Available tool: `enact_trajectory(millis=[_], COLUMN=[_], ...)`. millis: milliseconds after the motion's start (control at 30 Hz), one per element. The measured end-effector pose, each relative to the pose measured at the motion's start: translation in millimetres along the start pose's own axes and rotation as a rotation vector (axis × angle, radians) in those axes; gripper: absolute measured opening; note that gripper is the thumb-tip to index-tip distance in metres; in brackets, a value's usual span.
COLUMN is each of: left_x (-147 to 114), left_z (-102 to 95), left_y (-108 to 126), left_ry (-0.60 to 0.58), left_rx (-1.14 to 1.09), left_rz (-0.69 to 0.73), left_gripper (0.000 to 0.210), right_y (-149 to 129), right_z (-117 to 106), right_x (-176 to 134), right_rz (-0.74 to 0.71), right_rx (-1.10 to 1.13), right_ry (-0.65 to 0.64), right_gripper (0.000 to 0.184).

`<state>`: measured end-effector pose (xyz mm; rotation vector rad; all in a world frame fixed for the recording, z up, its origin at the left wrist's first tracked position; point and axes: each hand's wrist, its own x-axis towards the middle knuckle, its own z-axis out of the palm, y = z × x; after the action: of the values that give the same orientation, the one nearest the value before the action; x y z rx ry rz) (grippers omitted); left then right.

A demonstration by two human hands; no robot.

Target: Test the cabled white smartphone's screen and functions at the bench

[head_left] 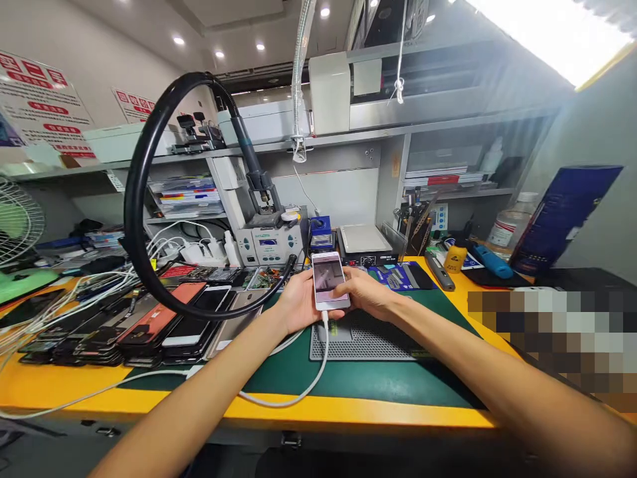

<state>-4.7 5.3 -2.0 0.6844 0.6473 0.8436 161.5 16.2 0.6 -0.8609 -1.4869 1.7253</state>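
Here, you have the white phone (pixel 328 273) in both hands, up over the green mat (pixel 398 388) in the middle of the table (pixel 368 415). Your left hand (pixel 297 302) grips it from the left side and from behind. Your right hand (pixel 371 293) holds it by the right edge, with the thumb lying on the glass. The screen is lit and shows a grayish picture, too small to make out. A white cord (pixel 318 375) is plugged into the end nearest you and droops in a big curve toward the front of the table.

Under your hands, a gray pad (pixel 378 345) full of tiny holes lies on the green mat. To the left, lots of phones lie close together in a slanting row, and one has a red back (pixel 162 309). A fat black hose (pixel 133 172) loops up high above them. Behind your hands sits a gray box with buttons (pixel 269 244), and near it is a flat-topped machine (pixel 365 239). On the right stand a small yellow jar (pixel 454 260) and a clear bottle (pixel 506 229).
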Motion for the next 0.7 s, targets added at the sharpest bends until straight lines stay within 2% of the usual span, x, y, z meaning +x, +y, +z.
enact_trajectory(millis=[200, 367, 533, 700], left_x=[1.2, 1.5, 0.1, -1.3], left_z=[-1.1, -1.9, -0.2, 0.8], left_y=[-1.6, -1.3, -1.2, -1.5], left_ry=[-0.033, -0.023, -0.037, -0.052], left_rx=[0.017, 0.024, 0.027, 0.025], left_rz=[0.014, 0.015, 0.006, 0.029], left_gripper=[0.042, 0.045, 0.045, 0.043], right_y=[5.1, 3.0, -0.1, 1.7], right_z=[2.1, 2.8, 3.7, 1.3], right_x=[1.2, -0.3, -2.4, -0.2], right_rz=[-0.001, 0.018, -0.024, -0.01], right_rx=[-0.136, -0.039, -0.05, -0.061], right_ry=[0.129, 0.099, 0.043, 0.062], right_gripper=[0.046, 0.045, 0.041, 0.043])
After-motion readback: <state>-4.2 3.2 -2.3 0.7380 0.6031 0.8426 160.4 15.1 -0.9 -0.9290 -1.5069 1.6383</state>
